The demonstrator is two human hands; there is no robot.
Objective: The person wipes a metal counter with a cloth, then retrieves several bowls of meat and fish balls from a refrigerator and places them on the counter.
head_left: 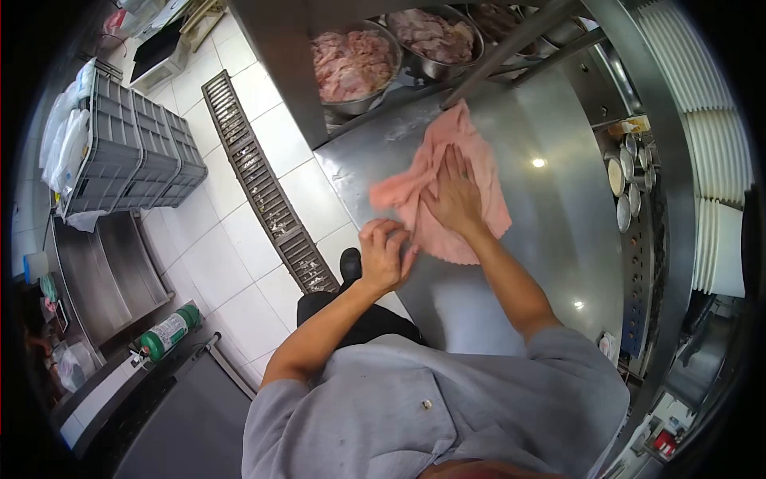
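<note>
Here, right hand flat on pink cloth, left hand half-open near counter edge, broad steel rightward.

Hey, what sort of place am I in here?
Most likely a commercial kitchen: round metal bowls of raw meat sit beside the stainless steel worktop, tall stacks of white plates stand opposite, and a slotted metal drain crosses the tiled floor.

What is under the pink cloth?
The cloth lies on the metal counter, which shows around it. Whether anything else is beneath cannot be seen; the cloth covers that part.
</note>
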